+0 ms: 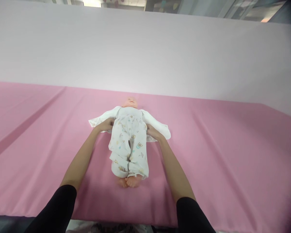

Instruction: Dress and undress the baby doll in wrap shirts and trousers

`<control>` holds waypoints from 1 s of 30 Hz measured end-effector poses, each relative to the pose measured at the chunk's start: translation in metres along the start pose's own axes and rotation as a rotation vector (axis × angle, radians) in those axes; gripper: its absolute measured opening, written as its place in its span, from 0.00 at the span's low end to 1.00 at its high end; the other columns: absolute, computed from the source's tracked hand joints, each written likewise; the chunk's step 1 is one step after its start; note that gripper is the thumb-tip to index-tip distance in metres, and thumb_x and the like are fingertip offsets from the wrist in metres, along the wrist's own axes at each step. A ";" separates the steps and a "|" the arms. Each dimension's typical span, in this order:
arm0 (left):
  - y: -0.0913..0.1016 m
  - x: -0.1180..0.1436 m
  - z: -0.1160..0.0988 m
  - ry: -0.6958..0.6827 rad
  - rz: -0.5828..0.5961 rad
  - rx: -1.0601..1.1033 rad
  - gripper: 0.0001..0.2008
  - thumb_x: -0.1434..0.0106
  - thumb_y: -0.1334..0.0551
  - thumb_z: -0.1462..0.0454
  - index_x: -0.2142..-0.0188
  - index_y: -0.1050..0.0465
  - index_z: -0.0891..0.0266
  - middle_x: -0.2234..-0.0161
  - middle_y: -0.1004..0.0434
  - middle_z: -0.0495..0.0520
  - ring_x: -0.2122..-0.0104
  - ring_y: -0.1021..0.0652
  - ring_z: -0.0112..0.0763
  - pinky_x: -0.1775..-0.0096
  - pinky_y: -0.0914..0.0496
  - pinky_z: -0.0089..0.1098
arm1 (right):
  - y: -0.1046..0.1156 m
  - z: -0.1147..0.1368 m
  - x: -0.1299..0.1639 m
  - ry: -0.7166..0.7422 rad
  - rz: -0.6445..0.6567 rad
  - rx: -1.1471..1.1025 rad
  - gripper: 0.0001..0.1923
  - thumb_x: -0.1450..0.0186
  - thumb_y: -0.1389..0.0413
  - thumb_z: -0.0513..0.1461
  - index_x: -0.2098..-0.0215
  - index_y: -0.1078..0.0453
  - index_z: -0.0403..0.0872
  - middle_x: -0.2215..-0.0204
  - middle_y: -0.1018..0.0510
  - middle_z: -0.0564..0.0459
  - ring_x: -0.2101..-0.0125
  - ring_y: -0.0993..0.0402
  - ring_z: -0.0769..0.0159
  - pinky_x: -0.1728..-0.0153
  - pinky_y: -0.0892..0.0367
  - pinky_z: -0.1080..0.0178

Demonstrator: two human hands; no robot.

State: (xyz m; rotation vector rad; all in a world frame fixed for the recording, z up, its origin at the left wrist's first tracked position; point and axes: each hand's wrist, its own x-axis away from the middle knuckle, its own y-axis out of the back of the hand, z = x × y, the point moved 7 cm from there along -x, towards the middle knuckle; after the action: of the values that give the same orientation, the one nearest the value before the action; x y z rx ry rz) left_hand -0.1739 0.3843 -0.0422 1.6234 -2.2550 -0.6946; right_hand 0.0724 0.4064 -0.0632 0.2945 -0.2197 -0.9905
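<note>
Nearest the camera, the bare feet of the baby doll (129, 142) point toward the person, the doll lying face up on the pink sheet (232, 155) in a printed white suit. Farther along, the left hand (106, 125) and right hand (153, 132) sit apart on either side of the doll's waist, fingers seemingly pinching loose cloth there, though how firmly they grip I cannot tell. With the empty sleeves splayed out beside the doll's shoulders, an uneven pull could likely twist the suit or drag the doll askew across the sheet.
</note>
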 end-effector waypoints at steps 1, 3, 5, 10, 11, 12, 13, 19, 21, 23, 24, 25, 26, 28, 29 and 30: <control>-0.001 0.000 0.000 0.001 0.018 -0.001 0.06 0.55 0.39 0.66 0.74 0.27 0.65 0.74 0.25 0.52 0.69 0.27 0.36 0.67 0.31 0.33 | 0.001 0.000 0.000 0.014 0.006 0.007 0.12 0.52 0.47 0.33 0.69 0.29 0.46 0.69 0.23 0.53 0.64 0.30 0.61 0.63 0.34 0.62; -0.001 0.000 0.001 -0.005 0.020 -0.001 0.07 0.54 0.40 0.66 0.73 0.27 0.66 0.73 0.25 0.52 0.68 0.26 0.35 0.66 0.31 0.33 | 0.003 0.000 0.000 0.038 0.005 0.001 0.12 0.52 0.45 0.34 0.68 0.28 0.45 0.69 0.22 0.52 0.64 0.29 0.60 0.63 0.33 0.61; 0.000 0.000 0.002 -0.026 -0.018 -0.013 0.08 0.53 0.41 0.66 0.72 0.27 0.66 0.71 0.25 0.53 0.68 0.26 0.34 0.65 0.31 0.33 | 0.004 0.001 0.001 0.062 0.000 -0.016 0.13 0.51 0.44 0.35 0.66 0.26 0.45 0.66 0.22 0.52 0.62 0.28 0.59 0.61 0.32 0.60; 0.004 -0.001 0.002 -0.060 -0.163 -0.072 0.09 0.52 0.43 0.66 0.70 0.27 0.64 0.67 0.25 0.52 0.67 0.27 0.32 0.64 0.32 0.31 | 0.015 0.002 0.001 0.172 -0.138 0.031 0.12 0.51 0.46 0.34 0.69 0.24 0.45 0.51 0.25 0.49 0.54 0.28 0.58 0.54 0.33 0.58; 0.006 0.000 0.002 -0.071 -0.207 -0.076 0.08 0.52 0.43 0.66 0.71 0.28 0.64 0.66 0.25 0.52 0.67 0.27 0.31 0.64 0.32 0.31 | 0.017 0.001 0.001 0.196 -0.192 0.049 0.11 0.51 0.46 0.34 0.71 0.24 0.46 0.49 0.26 0.49 0.53 0.29 0.57 0.52 0.33 0.57; 0.007 0.001 0.001 -0.085 -0.253 -0.077 0.07 0.52 0.43 0.66 0.72 0.28 0.64 0.66 0.25 0.52 0.67 0.28 0.31 0.64 0.33 0.30 | 0.020 0.001 0.002 0.219 -0.247 0.064 0.09 0.51 0.46 0.34 0.73 0.24 0.46 0.49 0.26 0.48 0.51 0.29 0.56 0.51 0.34 0.57; 0.009 0.002 0.001 -0.098 -0.296 -0.078 0.07 0.51 0.44 0.66 0.73 0.29 0.64 0.67 0.25 0.52 0.67 0.28 0.30 0.64 0.33 0.30 | 0.022 0.001 0.002 0.242 -0.298 0.074 0.08 0.50 0.46 0.35 0.74 0.24 0.46 0.49 0.26 0.49 0.51 0.29 0.56 0.51 0.34 0.56; 0.005 0.004 0.009 -0.064 -0.414 -0.031 0.05 0.51 0.44 0.66 0.74 0.31 0.65 0.77 0.32 0.46 0.75 0.35 0.25 0.71 0.39 0.27 | 0.023 -0.006 0.002 0.246 -0.498 0.019 0.07 0.49 0.45 0.40 0.79 0.26 0.46 0.53 0.22 0.49 0.60 0.24 0.53 0.61 0.29 0.55; 0.001 0.003 0.010 -0.070 -0.450 0.047 0.04 0.51 0.42 0.65 0.74 0.34 0.64 0.78 0.35 0.45 0.76 0.37 0.24 0.72 0.41 0.27 | 0.019 -0.009 0.001 0.233 -0.524 -0.062 0.07 0.50 0.42 0.41 0.77 0.25 0.45 0.53 0.22 0.48 0.61 0.24 0.53 0.63 0.29 0.56; -0.003 0.003 0.006 -0.097 -0.489 0.092 0.06 0.49 0.41 0.63 0.76 0.39 0.62 0.79 0.39 0.44 0.76 0.39 0.24 0.73 0.43 0.27 | 0.015 -0.010 0.001 0.225 -0.542 -0.127 0.09 0.51 0.40 0.42 0.74 0.25 0.45 0.54 0.22 0.47 0.61 0.24 0.53 0.63 0.29 0.57; -0.004 0.003 0.004 -0.112 -0.505 0.091 0.08 0.49 0.41 0.62 0.77 0.42 0.61 0.79 0.41 0.44 0.76 0.40 0.24 0.73 0.43 0.28 | 0.014 -0.011 0.001 0.224 -0.550 -0.148 0.10 0.51 0.39 0.42 0.73 0.25 0.45 0.54 0.22 0.47 0.61 0.24 0.53 0.62 0.29 0.57; -0.006 0.003 0.001 -0.125 -0.514 0.079 0.10 0.48 0.41 0.62 0.77 0.43 0.61 0.79 0.41 0.44 0.76 0.40 0.24 0.72 0.43 0.28 | 0.013 -0.011 0.001 0.228 -0.557 -0.160 0.11 0.51 0.39 0.43 0.72 0.25 0.45 0.55 0.21 0.47 0.61 0.24 0.54 0.62 0.29 0.57; -0.007 0.003 -0.001 -0.135 -0.515 0.063 0.10 0.48 0.41 0.62 0.77 0.43 0.61 0.79 0.41 0.45 0.75 0.39 0.25 0.72 0.42 0.29 | 0.012 -0.012 0.000 0.236 -0.567 -0.165 0.11 0.51 0.39 0.42 0.72 0.25 0.44 0.57 0.20 0.47 0.62 0.24 0.55 0.61 0.30 0.57; -0.010 0.002 -0.002 -0.145 -0.497 0.051 0.07 0.48 0.41 0.63 0.75 0.40 0.61 0.76 0.36 0.47 0.73 0.35 0.28 0.69 0.39 0.31 | 0.013 -0.012 -0.001 0.261 -0.593 -0.158 0.10 0.50 0.40 0.42 0.72 0.27 0.44 0.64 0.20 0.49 0.65 0.25 0.58 0.62 0.31 0.59; -0.011 0.002 -0.002 -0.147 -0.483 0.059 0.06 0.47 0.40 0.63 0.71 0.37 0.61 0.74 0.32 0.49 0.71 0.33 0.30 0.68 0.37 0.32 | 0.014 -0.012 -0.001 0.274 -0.609 -0.145 0.09 0.50 0.41 0.41 0.72 0.28 0.44 0.67 0.20 0.50 0.67 0.27 0.60 0.63 0.32 0.60; -0.012 0.001 0.000 -0.149 -0.466 0.074 0.09 0.47 0.40 0.63 0.66 0.35 0.61 0.71 0.29 0.51 0.69 0.30 0.32 0.66 0.35 0.34 | 0.015 -0.012 -0.001 0.286 -0.624 -0.123 0.08 0.49 0.43 0.41 0.72 0.29 0.44 0.70 0.21 0.52 0.69 0.28 0.62 0.65 0.33 0.61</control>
State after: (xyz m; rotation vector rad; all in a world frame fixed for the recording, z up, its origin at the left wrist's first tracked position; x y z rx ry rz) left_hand -0.1646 0.3802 -0.0481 2.2339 -2.0269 -0.8715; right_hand 0.0874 0.4167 -0.0698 0.3987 0.2103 -1.5536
